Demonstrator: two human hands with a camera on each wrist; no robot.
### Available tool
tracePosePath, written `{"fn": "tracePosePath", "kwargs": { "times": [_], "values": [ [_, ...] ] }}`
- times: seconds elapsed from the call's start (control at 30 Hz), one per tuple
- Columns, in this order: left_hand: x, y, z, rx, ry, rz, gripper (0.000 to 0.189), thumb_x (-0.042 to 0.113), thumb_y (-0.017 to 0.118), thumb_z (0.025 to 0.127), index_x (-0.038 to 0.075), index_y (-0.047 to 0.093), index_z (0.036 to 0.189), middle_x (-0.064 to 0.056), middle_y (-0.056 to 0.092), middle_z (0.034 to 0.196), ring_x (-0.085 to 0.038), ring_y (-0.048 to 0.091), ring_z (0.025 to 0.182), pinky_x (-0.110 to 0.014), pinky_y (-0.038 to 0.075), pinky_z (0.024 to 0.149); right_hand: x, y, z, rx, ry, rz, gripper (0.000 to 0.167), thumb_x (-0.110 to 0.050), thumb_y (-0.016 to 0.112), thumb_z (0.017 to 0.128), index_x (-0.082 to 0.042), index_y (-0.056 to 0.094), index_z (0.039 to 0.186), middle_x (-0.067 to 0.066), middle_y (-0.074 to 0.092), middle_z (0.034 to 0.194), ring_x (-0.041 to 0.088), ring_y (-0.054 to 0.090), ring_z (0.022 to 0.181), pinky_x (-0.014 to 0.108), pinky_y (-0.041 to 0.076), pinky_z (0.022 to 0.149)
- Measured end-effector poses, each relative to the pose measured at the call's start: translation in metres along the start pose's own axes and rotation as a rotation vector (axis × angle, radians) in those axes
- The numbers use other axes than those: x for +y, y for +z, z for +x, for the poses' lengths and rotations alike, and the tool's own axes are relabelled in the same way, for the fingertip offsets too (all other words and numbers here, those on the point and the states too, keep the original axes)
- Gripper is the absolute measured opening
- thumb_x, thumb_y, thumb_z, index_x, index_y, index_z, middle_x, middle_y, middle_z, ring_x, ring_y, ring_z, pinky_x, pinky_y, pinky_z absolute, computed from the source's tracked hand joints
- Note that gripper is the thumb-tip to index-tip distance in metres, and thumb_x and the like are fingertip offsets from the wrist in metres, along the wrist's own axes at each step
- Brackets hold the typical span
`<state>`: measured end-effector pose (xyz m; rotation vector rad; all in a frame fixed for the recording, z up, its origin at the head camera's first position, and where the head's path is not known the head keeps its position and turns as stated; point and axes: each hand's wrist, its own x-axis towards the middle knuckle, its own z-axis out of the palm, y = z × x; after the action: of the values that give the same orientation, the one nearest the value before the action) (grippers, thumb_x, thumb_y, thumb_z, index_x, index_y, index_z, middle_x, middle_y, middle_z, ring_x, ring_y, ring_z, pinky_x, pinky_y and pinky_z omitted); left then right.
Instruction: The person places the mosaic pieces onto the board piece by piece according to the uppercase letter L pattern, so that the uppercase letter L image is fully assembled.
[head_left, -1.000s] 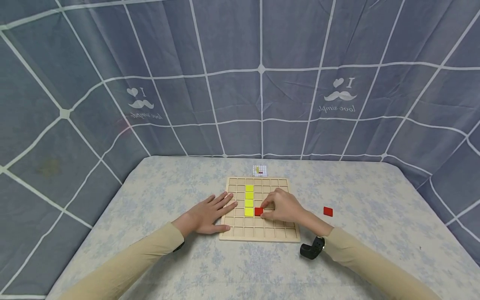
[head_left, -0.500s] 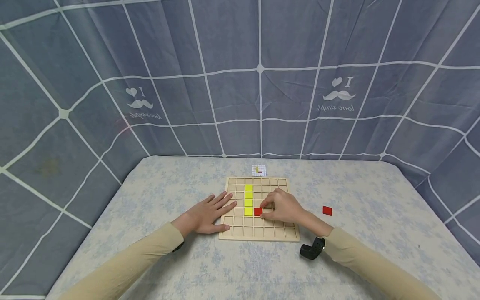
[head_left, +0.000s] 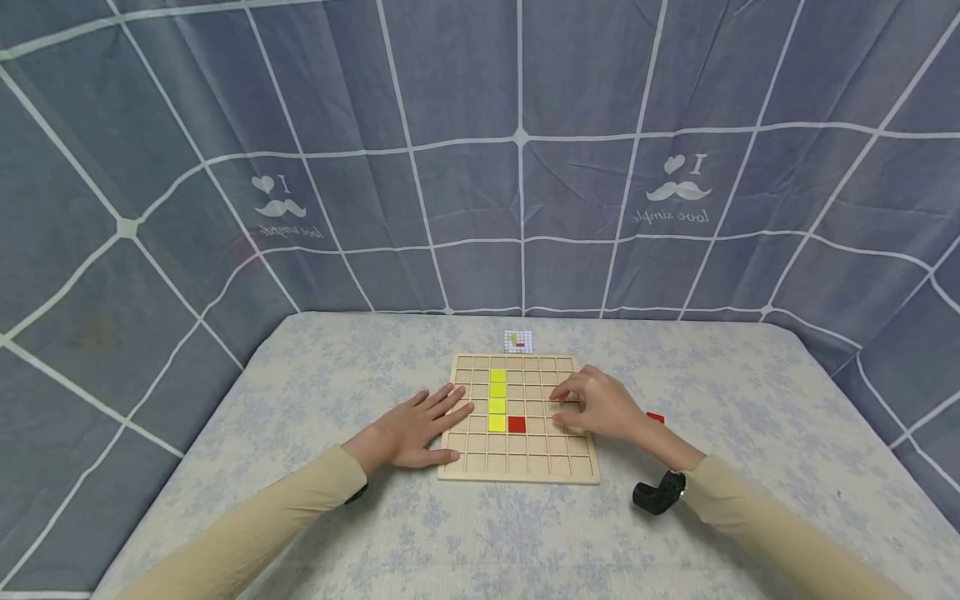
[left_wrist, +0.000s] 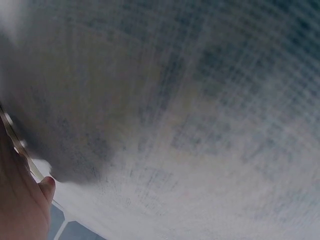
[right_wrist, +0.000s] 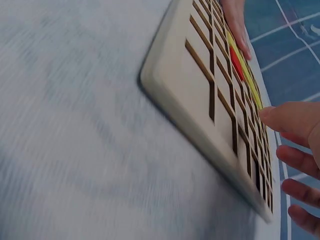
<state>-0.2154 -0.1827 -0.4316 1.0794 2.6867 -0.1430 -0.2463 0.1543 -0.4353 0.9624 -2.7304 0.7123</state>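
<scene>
A wooden grid board lies on the table. Several yellow tiles stand in one column of it, and a red tile sits in the cell right of the column's lowest yellow one. My left hand rests with spread fingers on the board's left edge. Over the right part of the board is my right hand, thumb and fingers apart and nothing between them. Another red tile lies on the table to the right, partly hidden by my right wrist. In the right wrist view, the right fingers hover beside the grid.
A small printed card with a grid pattern lies just behind the board. The table has a pale blue flowered cloth. A blue curtain with white lines hangs at the back and sides.
My right hand has let go of the red tile, which stays in its cell, and has moved right, now partly covering the loose red tile. The left hand keeps its place.
</scene>
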Motion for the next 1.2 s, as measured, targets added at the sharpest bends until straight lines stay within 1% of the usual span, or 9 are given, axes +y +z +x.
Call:
{"fn": "tracePosePath", "kwargs": {
  "times": [0.1, 0.27, 0.37, 0.53, 0.63, 0.77, 0.87, 1.03, 1.2],
  "values": [
    [0.0, 0.0, 0.0, -0.001, -0.002, -0.001, 0.075, 0.062, 0.034, 0.096, 0.022, 0.013, 0.157, -0.006, 0.005, 0.164, -0.026, 0.007, 0.151, -0.052, 0.021, 0.118, 0.011, -0.009, -0.006, 0.025, 0.004, -0.021, 0.024, -0.03, 0.082, 0.074, -0.02, 0.076, 0.095, -0.008, 0.069, 0.086, 0.016, 0.058, 0.085, 0.028, 0.047, 0.067],
    [-0.001, 0.0, 0.0, 0.004, -0.003, -0.003, 0.075, 0.062, 0.034, 0.096, 0.022, 0.013, 0.156, -0.007, 0.006, 0.164, -0.027, 0.007, 0.151, -0.052, 0.021, 0.118, 0.025, -0.025, -0.018, 0.045, 0.043, -0.044, 0.025, -0.028, 0.082, 0.075, -0.019, 0.076, 0.097, -0.008, 0.068, 0.087, 0.017, 0.059, 0.086, 0.031, 0.048, 0.067],
    [0.0, 0.001, 0.0, 0.006, 0.002, -0.008, 0.076, 0.062, 0.034, 0.096, 0.022, 0.013, 0.156, -0.007, 0.006, 0.164, -0.027, 0.007, 0.151, -0.052, 0.021, 0.118, 0.034, -0.035, -0.026, 0.045, 0.068, -0.063, 0.025, -0.027, 0.082, 0.075, -0.018, 0.076, 0.097, -0.006, 0.068, 0.087, 0.019, 0.059, 0.086, 0.033, 0.048, 0.067],
    [0.001, 0.0, -0.001, 0.009, 0.0, -0.018, 0.075, 0.062, 0.035, 0.096, 0.021, 0.015, 0.156, -0.008, 0.007, 0.163, -0.027, 0.008, 0.151, -0.053, 0.022, 0.117, 0.048, -0.048, -0.041, 0.03, 0.138, -0.087, 0.026, -0.028, 0.082, 0.075, -0.016, 0.076, 0.098, -0.003, 0.069, 0.087, 0.021, 0.058, 0.085, 0.036, 0.049, 0.067],
    [0.001, 0.0, -0.002, 0.007, -0.004, -0.011, 0.075, 0.062, 0.035, 0.097, 0.021, 0.015, 0.156, -0.008, 0.007, 0.163, -0.027, 0.008, 0.151, -0.053, 0.022, 0.117, 0.055, -0.051, -0.05, 0.032, 0.153, -0.107, 0.026, -0.026, 0.082, 0.074, -0.014, 0.076, 0.097, -0.002, 0.069, 0.085, 0.022, 0.058, 0.085, 0.036, 0.049, 0.067],
    [0.001, 0.0, -0.001, 0.008, -0.003, 0.002, 0.075, 0.062, 0.034, 0.097, 0.021, 0.015, 0.156, -0.008, 0.007, 0.163, -0.027, 0.008, 0.151, -0.052, 0.022, 0.118, 0.065, -0.051, -0.063, 0.037, 0.152, -0.133, 0.026, -0.026, 0.083, 0.073, -0.015, 0.076, 0.095, -0.005, 0.07, 0.084, 0.019, 0.057, 0.085, 0.033, 0.047, 0.066],
    [0.001, 0.0, -0.001, 0.015, 0.0, 0.002, 0.075, 0.061, 0.035, 0.097, 0.02, 0.016, 0.156, -0.008, 0.008, 0.163, -0.028, 0.009, 0.151, -0.052, 0.022, 0.117, 0.07, -0.052, -0.073, 0.041, 0.163, -0.133, 0.027, -0.027, 0.084, 0.072, -0.016, 0.076, 0.095, -0.006, 0.07, 0.084, 0.017, 0.056, 0.083, 0.032, 0.046, 0.065],
    [0.0, 0.003, 0.0, 0.032, 0.015, -0.01, 0.075, 0.06, 0.038, 0.097, 0.018, 0.019, 0.156, -0.01, 0.01, 0.163, -0.029, 0.012, 0.15, -0.053, 0.024, 0.116, 0.076, -0.056, -0.087, 0.051, 0.194, -0.13, 0.028, -0.028, 0.085, 0.07, -0.017, 0.076, 0.094, -0.006, 0.07, 0.084, 0.017, 0.056, 0.083, 0.034, 0.047, 0.066],
    [-0.001, 0.004, 0.001, 0.031, 0.012, -0.013, 0.075, 0.06, 0.037, 0.097, 0.019, 0.017, 0.156, -0.009, 0.009, 0.163, -0.028, 0.01, 0.15, -0.053, 0.023, 0.117, 0.08, -0.06, -0.097, 0.029, 0.243, -0.13, 0.03, -0.033, 0.085, 0.07, -0.017, 0.076, 0.094, -0.005, 0.071, 0.086, 0.018, 0.056, 0.086, 0.037, 0.049, 0.07]
  ]
}}
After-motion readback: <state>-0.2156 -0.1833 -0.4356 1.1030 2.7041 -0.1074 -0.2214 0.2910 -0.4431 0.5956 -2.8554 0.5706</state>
